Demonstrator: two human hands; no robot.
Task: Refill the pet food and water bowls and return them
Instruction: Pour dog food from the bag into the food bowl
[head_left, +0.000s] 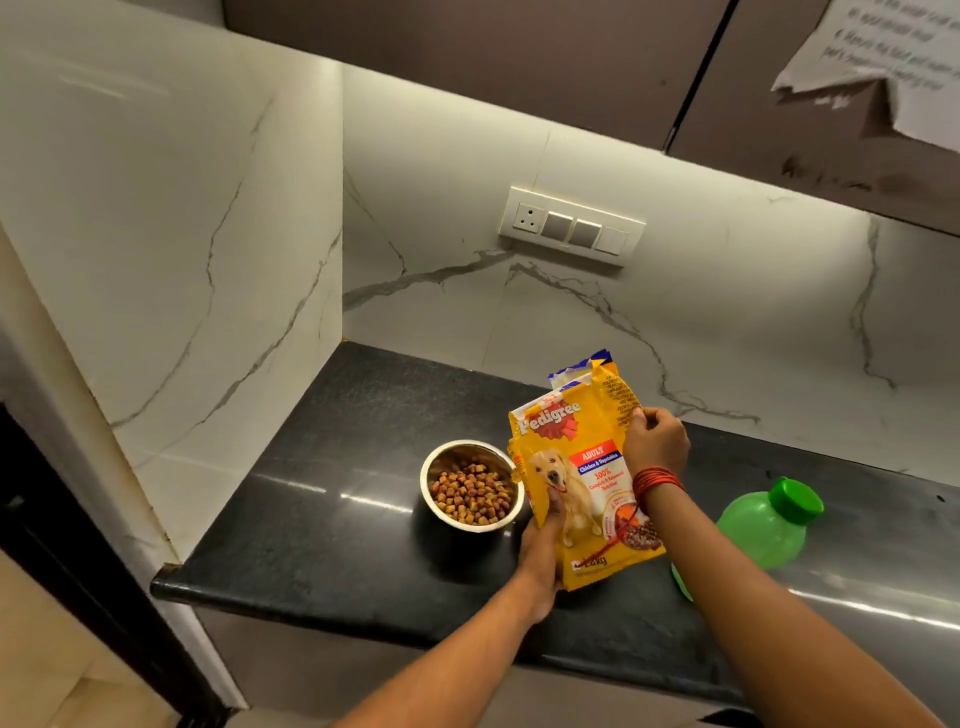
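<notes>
Gripping one kibble bag (576, 483) (upright): left hand (540, 551) clamps its bottom, right hand (655, 441) pinches its top; one filled bowl (470, 486) beside.

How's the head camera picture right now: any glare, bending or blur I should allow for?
Head view: strip light under the cabinets throws bright streaks on the dark counter, but none cover the bowl of kibble or the food bag. Wide-angle bending curves the wall edges and counter. The paper note at top right is too blurred to read. Both hands, left and right, look sharp.
</notes>
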